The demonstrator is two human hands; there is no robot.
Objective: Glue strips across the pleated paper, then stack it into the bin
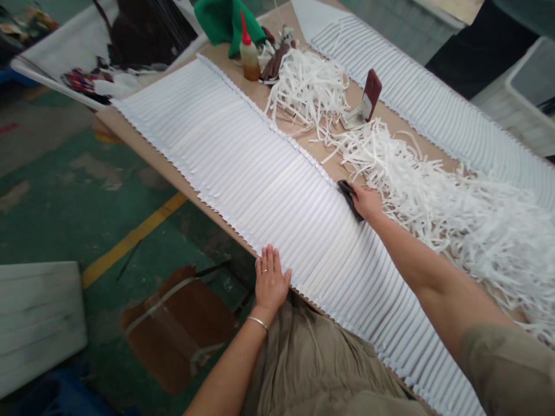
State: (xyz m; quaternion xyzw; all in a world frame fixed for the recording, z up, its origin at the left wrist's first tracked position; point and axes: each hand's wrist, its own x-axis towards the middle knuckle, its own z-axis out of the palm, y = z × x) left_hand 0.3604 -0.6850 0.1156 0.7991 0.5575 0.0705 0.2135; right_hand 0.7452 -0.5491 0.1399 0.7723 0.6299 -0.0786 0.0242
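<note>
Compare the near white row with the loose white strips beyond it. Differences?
Order: the near white row shows even, parallel bands; the loose white strips lie tangled in heaps.
Shape: the row forms one broad, long band; the strips are separate, narrow and curled.
Contact: the left hand rests on the row's near edge, while the strips lie beyond its far edge.
Shared: both are white and on the brown tabletop.

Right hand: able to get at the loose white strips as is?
Likely yes: the loose white strips lie right beside the right hand, nothing visible between, though it may need to release the dark object it holds.
</note>
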